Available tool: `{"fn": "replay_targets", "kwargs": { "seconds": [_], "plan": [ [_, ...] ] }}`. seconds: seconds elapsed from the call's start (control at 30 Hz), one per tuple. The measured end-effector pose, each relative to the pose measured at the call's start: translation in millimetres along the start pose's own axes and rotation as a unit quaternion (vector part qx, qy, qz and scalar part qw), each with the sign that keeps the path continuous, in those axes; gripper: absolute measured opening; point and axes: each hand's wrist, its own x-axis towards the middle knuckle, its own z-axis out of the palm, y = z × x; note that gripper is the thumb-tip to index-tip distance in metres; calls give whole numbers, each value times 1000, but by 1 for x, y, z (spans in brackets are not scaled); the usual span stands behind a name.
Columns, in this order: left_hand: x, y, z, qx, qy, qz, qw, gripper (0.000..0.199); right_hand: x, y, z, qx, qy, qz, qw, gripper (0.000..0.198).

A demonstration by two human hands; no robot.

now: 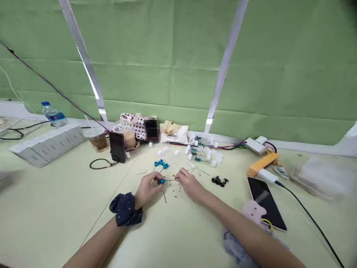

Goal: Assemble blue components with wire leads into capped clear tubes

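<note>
My left hand [147,189], a dark scrunchie on its wrist, pinches a small shiny blue metal part [161,181]. From that part a thin dark rod [170,180] runs right to the fingertips of my right hand [190,184], which are closed on its far end. Whether the rod is a hex key is too small to tell. Just beyond my left hand lies a cluster of similar blue parts [161,163]. An L-shaped hex key [164,196] rests below my fingers, and another hex key [141,172] lies to the left. Tiny loose pieces [175,196] are scattered between my hands.
Clear tubes with white caps [199,157] lie behind my hands, and black parts [220,181] to their right. Two phones, one upright [117,147] and one flat [266,203], flank the work area. Drink cups [97,140], white boxes [50,145] and a cable [309,219] are farther out.
</note>
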Motion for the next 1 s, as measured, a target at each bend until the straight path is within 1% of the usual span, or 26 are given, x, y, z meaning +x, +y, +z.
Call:
{"fn": "replay_targets", "kwargs": {
  "seconds": [0.5,0.83,1.0],
  "plan": [
    [0,-1,1,-14,10,7,1000,4,1,5,1,54,-6,39,998,18],
    [0,1,1,-12,12,11,1000,5,0,5,1,53,-4,31,998,17],
    [0,1,1,-4,12,12,1000,6,0,5,1,34,-4,25,999,19]
  ]
}}
